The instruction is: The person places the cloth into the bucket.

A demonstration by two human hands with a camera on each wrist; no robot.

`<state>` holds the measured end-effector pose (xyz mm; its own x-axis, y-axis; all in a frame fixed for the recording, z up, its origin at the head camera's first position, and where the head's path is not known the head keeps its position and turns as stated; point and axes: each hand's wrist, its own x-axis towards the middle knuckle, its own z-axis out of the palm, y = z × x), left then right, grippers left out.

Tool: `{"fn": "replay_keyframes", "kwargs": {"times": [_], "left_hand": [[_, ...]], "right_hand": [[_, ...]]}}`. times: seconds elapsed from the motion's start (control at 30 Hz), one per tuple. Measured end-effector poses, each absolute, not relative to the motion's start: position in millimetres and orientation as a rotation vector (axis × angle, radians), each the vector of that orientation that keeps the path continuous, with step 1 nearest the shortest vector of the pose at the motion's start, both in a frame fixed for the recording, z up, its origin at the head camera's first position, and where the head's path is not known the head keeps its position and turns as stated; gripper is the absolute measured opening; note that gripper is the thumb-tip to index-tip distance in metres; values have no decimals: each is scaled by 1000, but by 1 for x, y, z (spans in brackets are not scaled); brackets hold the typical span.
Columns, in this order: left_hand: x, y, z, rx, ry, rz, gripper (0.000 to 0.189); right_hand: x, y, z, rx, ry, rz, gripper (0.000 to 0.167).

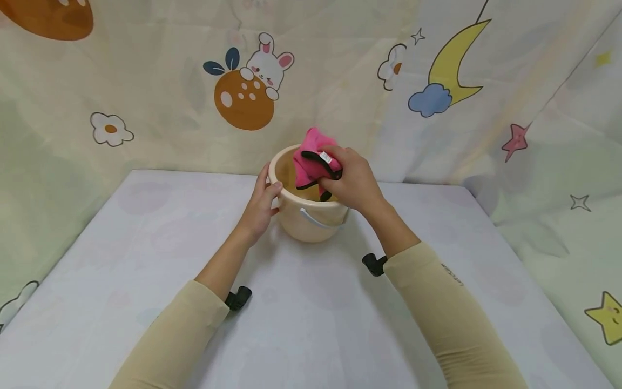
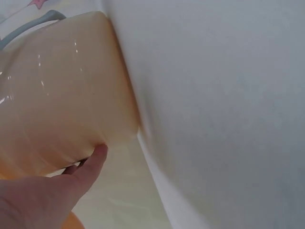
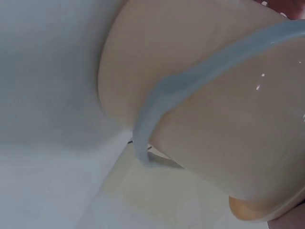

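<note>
A cream plastic bucket [image 1: 311,224] stands upright near the back of the table, its grey-blue handle [image 3: 190,81] hanging down the near side. My left hand [image 1: 259,208] holds the bucket's left side just below the rim. In the left wrist view, the fingers [image 2: 90,169] touch the outer wall. Above the bucket's mouth, my right hand [image 1: 352,178] grips a bunched pink cloth [image 1: 311,156] with black edging and a small white label. The cloth's lower part hangs inside the rim. The bucket's bottom inside is hidden.
A white-covered table [image 1: 311,324] lies beneath the bucket. Directly behind the table hangs a printed fabric backdrop [image 1: 160,86] with a rabbit, flowers and a moon; it also runs along the sides. Black wrist-worn devices [image 1: 238,298] jut from both forearms.
</note>
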<state>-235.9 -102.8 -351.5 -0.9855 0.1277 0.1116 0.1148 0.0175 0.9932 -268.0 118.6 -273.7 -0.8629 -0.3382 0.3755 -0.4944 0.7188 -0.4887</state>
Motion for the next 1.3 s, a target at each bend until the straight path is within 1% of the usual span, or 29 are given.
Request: {"fn": "replay_keyframes", "kwargs": {"times": [0.23,0.47,0.67,0.9,1.07,1.3], "left_hand": [[-234,-102,-350,273,2256,2183,68],[-235,-101,-350,276,2266,2188,67],[-236,-100,-352,278,2262,2198,67],[-234,-99,-351,272,2288,2179,68],[-234,-101,-352,269,2309,2160,68],[-236,-104,-351,289,2341,2094,70]], "right_hand": [[-273,113,-265,726,-2914,707,60],[-283,106,-261,929,-2956,701,45],[-285,101,-259,854,-3110,503,42],[-285,100,-259,829,-3167,429,31],[-284,99,-259,895,-3147,459,25],[-285,104,-259,965,-3098,609,28]]}}
